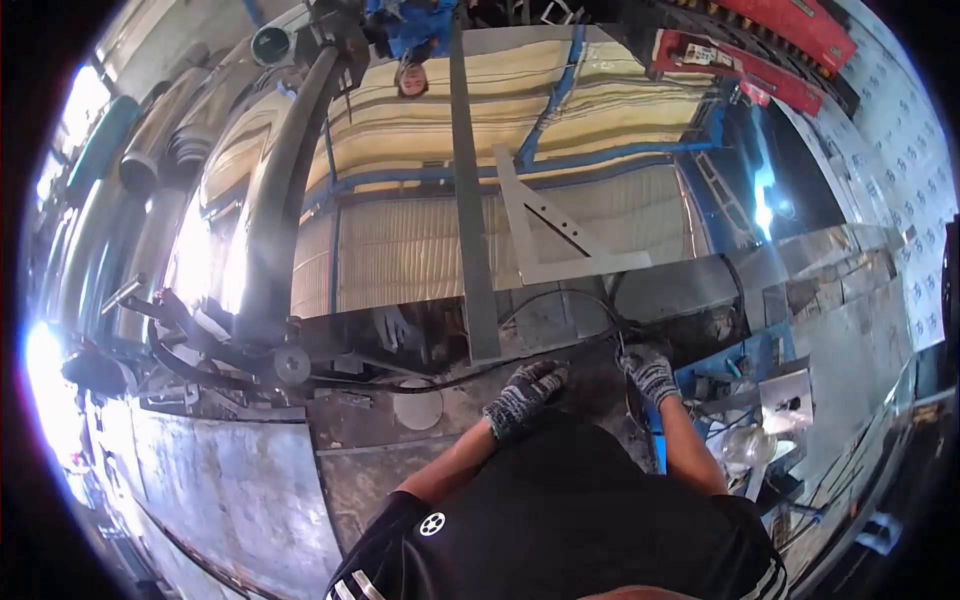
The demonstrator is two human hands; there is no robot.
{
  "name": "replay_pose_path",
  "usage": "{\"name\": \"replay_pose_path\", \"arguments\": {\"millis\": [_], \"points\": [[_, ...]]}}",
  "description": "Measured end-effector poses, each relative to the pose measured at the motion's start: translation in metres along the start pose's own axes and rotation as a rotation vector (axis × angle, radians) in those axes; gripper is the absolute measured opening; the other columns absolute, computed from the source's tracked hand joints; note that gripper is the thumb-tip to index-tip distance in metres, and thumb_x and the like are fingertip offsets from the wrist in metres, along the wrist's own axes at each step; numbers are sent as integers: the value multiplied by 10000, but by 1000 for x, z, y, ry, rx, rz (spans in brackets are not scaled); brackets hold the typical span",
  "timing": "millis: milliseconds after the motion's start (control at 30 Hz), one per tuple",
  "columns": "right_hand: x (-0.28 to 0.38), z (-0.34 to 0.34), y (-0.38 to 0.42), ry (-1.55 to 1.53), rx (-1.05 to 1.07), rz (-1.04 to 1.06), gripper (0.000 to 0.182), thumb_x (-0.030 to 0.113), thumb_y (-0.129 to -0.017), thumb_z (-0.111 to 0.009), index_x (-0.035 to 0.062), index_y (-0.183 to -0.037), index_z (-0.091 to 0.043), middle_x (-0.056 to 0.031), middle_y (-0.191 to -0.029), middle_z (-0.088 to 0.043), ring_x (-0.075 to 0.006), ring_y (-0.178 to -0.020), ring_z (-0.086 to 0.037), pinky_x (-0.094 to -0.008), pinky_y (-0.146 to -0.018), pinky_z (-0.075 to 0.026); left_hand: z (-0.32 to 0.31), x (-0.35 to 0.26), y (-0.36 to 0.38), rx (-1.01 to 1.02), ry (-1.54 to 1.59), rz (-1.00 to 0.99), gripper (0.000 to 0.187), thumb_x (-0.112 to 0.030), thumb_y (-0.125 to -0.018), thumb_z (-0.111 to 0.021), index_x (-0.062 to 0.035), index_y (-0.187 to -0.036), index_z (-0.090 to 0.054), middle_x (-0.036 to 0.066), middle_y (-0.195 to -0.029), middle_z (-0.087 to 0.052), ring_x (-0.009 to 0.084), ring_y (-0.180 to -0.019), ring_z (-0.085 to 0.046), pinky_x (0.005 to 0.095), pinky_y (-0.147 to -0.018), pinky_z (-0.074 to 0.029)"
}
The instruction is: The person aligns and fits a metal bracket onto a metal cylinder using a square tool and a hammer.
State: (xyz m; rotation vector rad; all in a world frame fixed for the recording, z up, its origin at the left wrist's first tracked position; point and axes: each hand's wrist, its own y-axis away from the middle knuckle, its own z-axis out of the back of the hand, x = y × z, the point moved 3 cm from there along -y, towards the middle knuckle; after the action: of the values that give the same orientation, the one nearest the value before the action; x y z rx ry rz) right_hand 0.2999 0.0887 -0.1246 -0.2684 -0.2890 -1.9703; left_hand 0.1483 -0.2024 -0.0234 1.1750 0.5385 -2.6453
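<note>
The right hand point(651, 373), in a patterned grey glove, has its fingers curled around a black cable point(618, 322) at the near edge of the table. From that grip the cable rises in loops over the surface just beyond the hand, and a dark length of cable or hose also runs off to the left along the edge. The left hand point(526, 396), gloved alike, is a little way to the left in front of the person's black shirt point(570, 510); its fingers are bent, and I cannot tell whether they hold anything.

Beyond the hands lies a large shiny metal sheet point(390, 240) that mirrors the roof. A long flat bar point(468, 190) lies across it, pointing away from the person, and to the right of the bar rests a metal triangle point(552, 235) with a slot. Left of the sheet is a thick grey pipe point(290, 190).

Beside the right arm is a small metal plate point(788, 401) with a dark opening, near a clear, rounded object point(745, 446). A round disc point(417, 406) lies to the left of the left hand. Farther off, at the upper right, is a red machine part point(740, 68).
</note>
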Motion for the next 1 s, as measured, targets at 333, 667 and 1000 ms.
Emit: {"name": "replay_pose_path", "arguments": {"millis": [333,667,1000], "points": [[37,163,-126,124,-51,221,493,346,-893,-681,110,-1319,-609,-156,-1288,-635,-340,-1214,-576,-453,-1040,-456,11,16,-49,-190,897,704,421,-236,-889,-734,-8,-1226,-626,182,-1137,-677,303,-1067,-652,385,-941,-527],[9,177,-204,93,149,459,551,329,-781,-783,110,-1269,-651,-163,-1260,-641,-347,-1201,-584,-427,-1059,-454,-26,41,-104,-864,1172,878,504,-255,-1010,-602,-58,-1457,-477,103,-1170,-695,183,-994,-667,301,-862,-533],[-5,165,-219,-20,241,586,483,283,-790,-774,105,-1228,-675,-128,-1186,-675,-329,-1130,-607,-419,-1008,-471,-41,64,-143,-1406,1195,825,296,-236,-1019,-598,-29,-1229,-625,78,-1054,-702,161,-919,-671,299,-757,-548]]}}
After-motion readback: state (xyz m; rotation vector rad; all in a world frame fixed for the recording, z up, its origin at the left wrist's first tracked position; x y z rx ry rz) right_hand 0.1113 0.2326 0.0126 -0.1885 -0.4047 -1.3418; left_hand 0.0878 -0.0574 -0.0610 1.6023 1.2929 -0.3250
